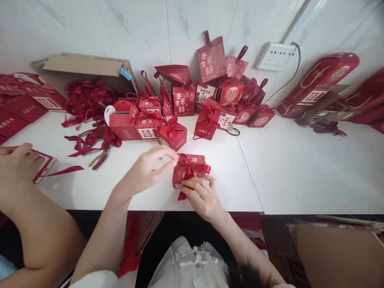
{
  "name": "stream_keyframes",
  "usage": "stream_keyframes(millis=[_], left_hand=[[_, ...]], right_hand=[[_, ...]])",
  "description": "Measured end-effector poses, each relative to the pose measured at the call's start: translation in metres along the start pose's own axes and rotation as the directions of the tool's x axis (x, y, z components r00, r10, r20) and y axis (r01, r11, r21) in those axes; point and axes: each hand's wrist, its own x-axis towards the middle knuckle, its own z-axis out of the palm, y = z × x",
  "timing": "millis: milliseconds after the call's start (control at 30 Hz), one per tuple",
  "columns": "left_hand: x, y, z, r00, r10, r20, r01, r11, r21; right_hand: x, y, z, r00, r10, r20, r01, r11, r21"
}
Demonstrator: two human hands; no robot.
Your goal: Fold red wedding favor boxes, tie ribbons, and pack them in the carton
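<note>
A small red gift box (pixel 198 159) with gold lettering lies on the white table in front of me. Round it runs a dark red satin ribbon (pixel 189 170), tied in a bow on top. At the bow's left loop, my left hand (pixel 150 168) has thumb and forefinger closed on the ribbon. My right hand (pixel 204 198) curls over the front of the box, its fingers bent against the lower edge and partly hiding it. One ribbon tail sticks out under those fingers toward the table's front edge.
Several red gift boxes and bags (pixel 183 102) stand along the tiled wall. Loose ribbons (pixel 90 96) spill from a cardboard box (pixel 81 64). Another person's hand (pixel 18 168) rests on a flat red box at left. A power strip (pixel 276 57) hangs on the wall.
</note>
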Motion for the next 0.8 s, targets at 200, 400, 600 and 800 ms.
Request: stream_keyframes(millis=[200,400,600,800], left_hand=[[0.026,-0.01,0.037,0.945,0.261,0.199,-0.307,0.916,0.259],[0.012,-0.007,0.052,0.973,0.23,0.024,-0.217,0.873,0.436],[0.01,-0.009,0.063,0.995,0.025,-0.091,-0.005,0.977,0.213],[0.012,-0.008,0.062,0.997,-0.024,-0.079,0.031,0.995,0.094]], right_hand=[[-0.003,-0.001,-0.01,0.995,-0.007,-0.096,0.007,1.0,-0.009],[-0.003,-0.009,-0.002,0.995,-0.007,-0.097,0.003,0.999,-0.043],[-0.006,-0.015,-0.021,0.997,0.025,-0.079,-0.022,0.999,0.035],[-0.008,-0.011,-0.048,0.567,0.752,0.336,-0.822,0.489,0.292]])
